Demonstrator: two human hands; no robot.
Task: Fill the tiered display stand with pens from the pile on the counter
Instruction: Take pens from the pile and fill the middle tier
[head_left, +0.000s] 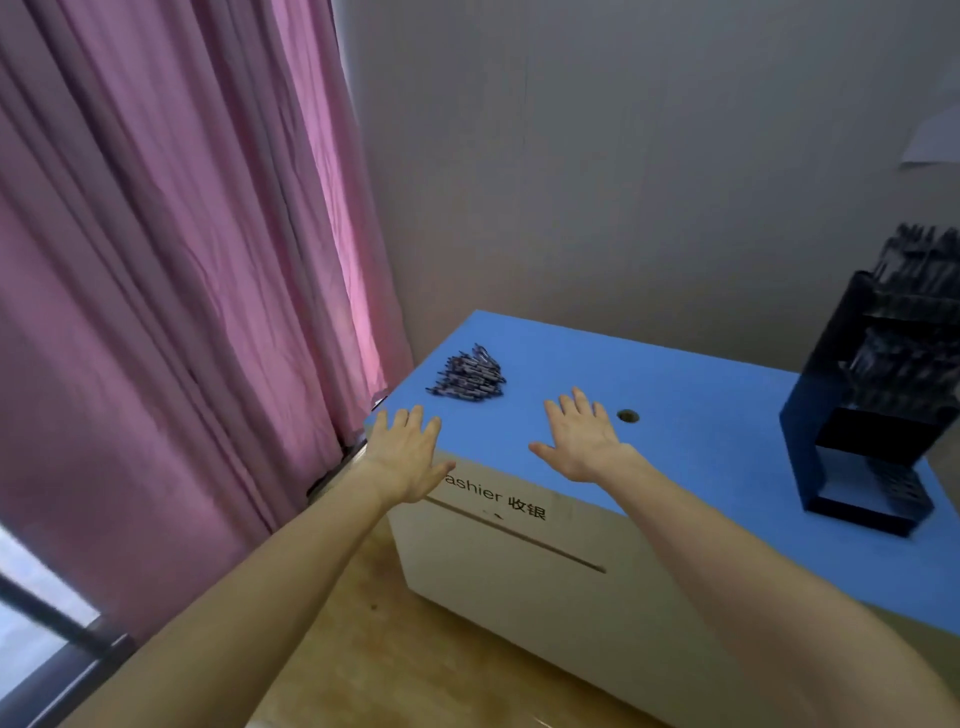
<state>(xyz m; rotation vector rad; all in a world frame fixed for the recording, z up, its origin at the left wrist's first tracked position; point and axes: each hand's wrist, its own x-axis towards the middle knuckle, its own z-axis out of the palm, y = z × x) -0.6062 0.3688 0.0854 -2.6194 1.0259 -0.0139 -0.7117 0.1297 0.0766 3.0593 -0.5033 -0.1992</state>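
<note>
Pink pleated curtain (182, 260) far left. Our left hand (408, 457) flat, fingers spread wide, empty, at the blue-topped counter (701, 415) corner. Loose pile of dark pens (470, 375) just beyond. Right hand (582, 441) spread, empty. Black tiered display stand (872, 415) far right, upper tiers holding pens.

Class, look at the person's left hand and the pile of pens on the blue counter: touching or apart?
Apart. The head view shows bare blue counter between the left hand fingertips and the pile of pens.

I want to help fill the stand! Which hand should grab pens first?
Probably the left hand: it is empty, open, and nearest the pen pile. The right hand sits nearer the stand.
</note>
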